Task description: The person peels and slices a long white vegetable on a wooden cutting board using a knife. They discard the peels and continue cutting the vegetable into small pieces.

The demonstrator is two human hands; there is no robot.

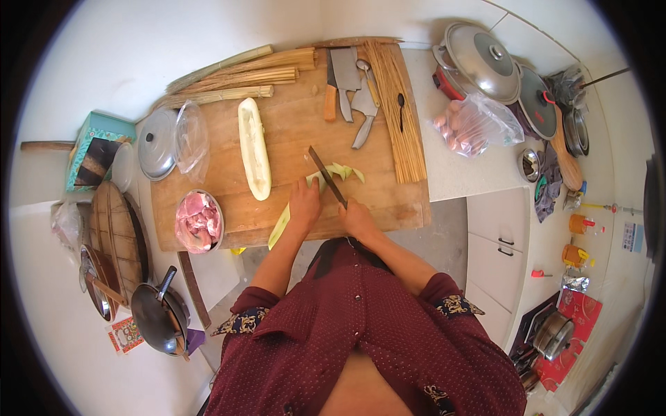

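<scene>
On a large wooden board [291,140], my right hand [358,219] grips the handle of a kitchen knife [328,176]. Its blade slants away to the upper left, over a long pale-green piece of a gourd-like vegetable [280,229]. My left hand [304,204] presses that piece down just left of the blade. Several cut slices [343,170] lie to the right of the knife. Farther left rests a hollowed half of the vegetable [254,148], cut face up. A bowl of raw meat [199,221] stands at the board's near left corner.
Two cleavers [344,70] and a spoon lie at the board's far side, beside bundled sticks [398,114]. A metal lid [157,143] and a plastic bag [192,138] are at left. Right, on the counter, sit a bag of eggs [463,127] and a lidded pan [481,62].
</scene>
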